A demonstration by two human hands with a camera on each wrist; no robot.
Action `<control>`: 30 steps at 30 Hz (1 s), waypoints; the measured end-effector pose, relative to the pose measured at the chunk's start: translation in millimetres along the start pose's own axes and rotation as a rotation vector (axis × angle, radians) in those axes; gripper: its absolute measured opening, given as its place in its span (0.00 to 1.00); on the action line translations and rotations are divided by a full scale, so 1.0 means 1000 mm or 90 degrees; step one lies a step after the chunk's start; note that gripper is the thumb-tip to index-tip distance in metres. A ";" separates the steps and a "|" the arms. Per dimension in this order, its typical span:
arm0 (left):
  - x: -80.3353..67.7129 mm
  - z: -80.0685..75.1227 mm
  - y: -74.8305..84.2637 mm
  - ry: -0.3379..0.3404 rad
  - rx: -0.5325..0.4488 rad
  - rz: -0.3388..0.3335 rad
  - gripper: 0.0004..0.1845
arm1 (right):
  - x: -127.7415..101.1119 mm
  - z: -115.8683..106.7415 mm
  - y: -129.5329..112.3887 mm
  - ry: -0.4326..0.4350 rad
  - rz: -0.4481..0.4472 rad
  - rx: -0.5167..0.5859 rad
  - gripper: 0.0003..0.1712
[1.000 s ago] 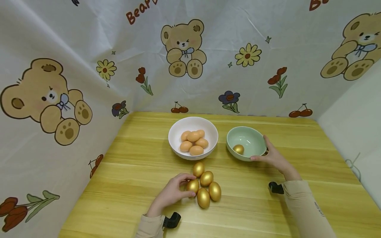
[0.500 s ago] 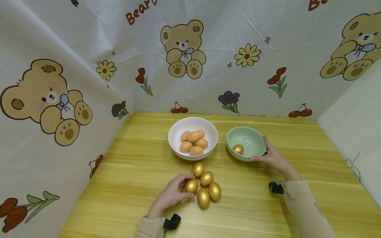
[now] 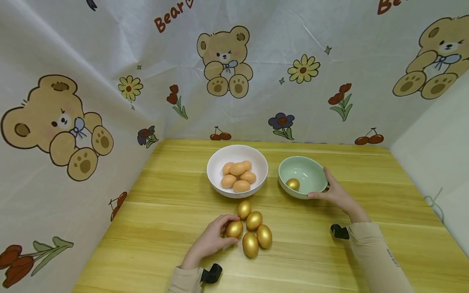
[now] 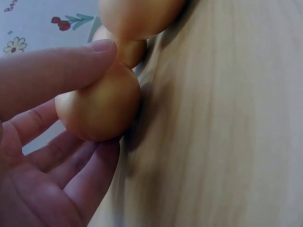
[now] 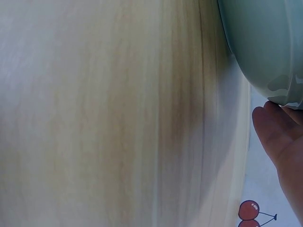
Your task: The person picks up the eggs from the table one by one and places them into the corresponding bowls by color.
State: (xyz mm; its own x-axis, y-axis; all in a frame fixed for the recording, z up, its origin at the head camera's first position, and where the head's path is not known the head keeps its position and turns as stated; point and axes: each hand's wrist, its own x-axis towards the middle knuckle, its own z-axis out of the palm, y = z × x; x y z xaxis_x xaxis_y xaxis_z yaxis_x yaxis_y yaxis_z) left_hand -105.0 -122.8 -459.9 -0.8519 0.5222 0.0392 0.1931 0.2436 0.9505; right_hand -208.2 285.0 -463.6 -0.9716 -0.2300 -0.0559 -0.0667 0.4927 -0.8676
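Drawn slightly leftward out of the cluster, gold egg (image 3: 234, 229) pinched by left hand (image 3: 211, 240); green bowl (image 3: 318, 189), cupped by right hand (image 3: 336, 193), at two o'clock.

left hand (image 3: 212, 241) curled, right hand (image 3: 338, 194) cupped

Gold egg (image 3: 234, 229) on table; green bowl (image 3: 302, 177) upright.
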 end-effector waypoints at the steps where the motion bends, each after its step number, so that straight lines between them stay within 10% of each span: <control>1: 0.000 0.000 0.000 -0.001 0.000 -0.001 0.27 | 0.000 0.000 0.000 0.000 0.001 -0.001 0.68; 30: 0.008 -0.006 0.013 0.001 -0.056 0.027 0.28 | 0.000 0.000 0.001 -0.002 -0.005 0.009 0.68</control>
State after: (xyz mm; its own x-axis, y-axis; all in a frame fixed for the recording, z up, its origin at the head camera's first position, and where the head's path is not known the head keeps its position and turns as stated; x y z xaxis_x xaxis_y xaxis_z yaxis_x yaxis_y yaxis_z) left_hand -112.0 -120.5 -445.2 -0.8445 0.5294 0.0806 0.1855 0.1480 0.9715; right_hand -208.3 285.2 -464.8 -0.9702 -0.2369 -0.0500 -0.0718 0.4787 -0.8751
